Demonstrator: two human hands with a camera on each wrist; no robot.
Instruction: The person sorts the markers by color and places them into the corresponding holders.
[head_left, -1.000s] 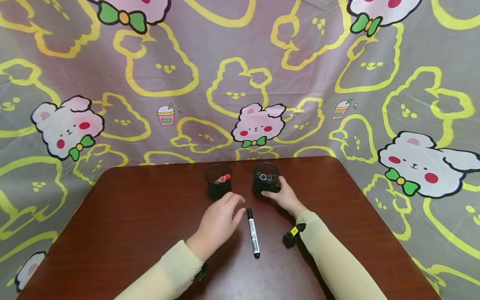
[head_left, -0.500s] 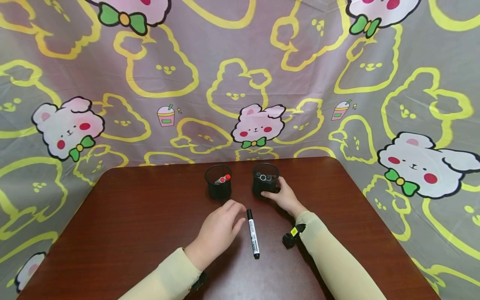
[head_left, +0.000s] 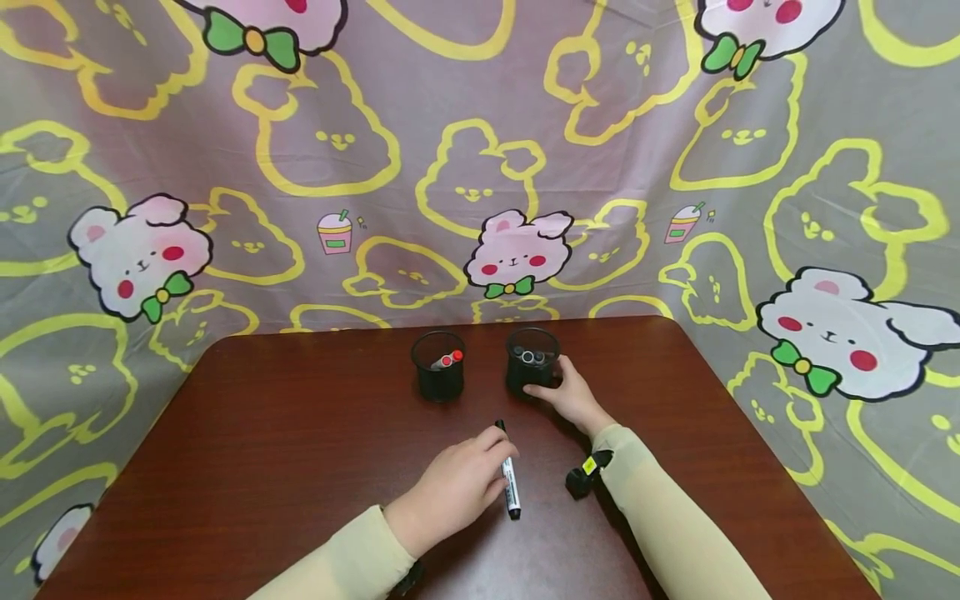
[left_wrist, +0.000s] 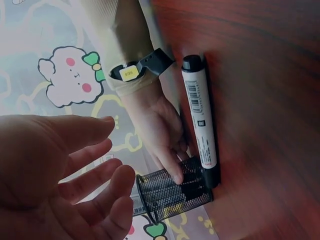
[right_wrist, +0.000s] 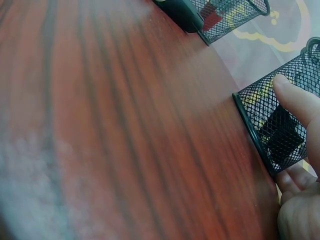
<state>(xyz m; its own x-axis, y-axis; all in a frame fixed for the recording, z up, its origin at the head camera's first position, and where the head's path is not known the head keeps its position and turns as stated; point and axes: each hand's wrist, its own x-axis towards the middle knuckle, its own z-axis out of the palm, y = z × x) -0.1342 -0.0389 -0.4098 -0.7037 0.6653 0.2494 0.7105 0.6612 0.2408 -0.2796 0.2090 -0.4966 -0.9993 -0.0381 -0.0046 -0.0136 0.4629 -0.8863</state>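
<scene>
A white whiteboard marker (head_left: 512, 493) with black ends lies on the table. My left hand (head_left: 456, 485) hovers over it, overlapping its middle in the head view. In the left wrist view, the loosely bent fingers of that hand hold nothing and the marker (left_wrist: 199, 112) is apart from them. My right hand (head_left: 573, 402) grips a black mesh pen cup (head_left: 522, 381) from its right side. The right wrist view shows the thumb across the cup's mesh (right_wrist: 265, 107) and the other fingers behind it. Dark-ended markers stand inside this cup.
To the left is a second black mesh pen cup (head_left: 440, 387) containing red-ended markers (head_left: 452, 358). Both cups stand near the back of the brown wooden table (head_left: 300, 450). A cartoon-printed cloth (head_left: 405, 192) hangs behind and beside the table.
My left hand has moved from beside the left cup toward the front and right, so it now overlaps the marker. My right hand keeps its grip on the right cup.
</scene>
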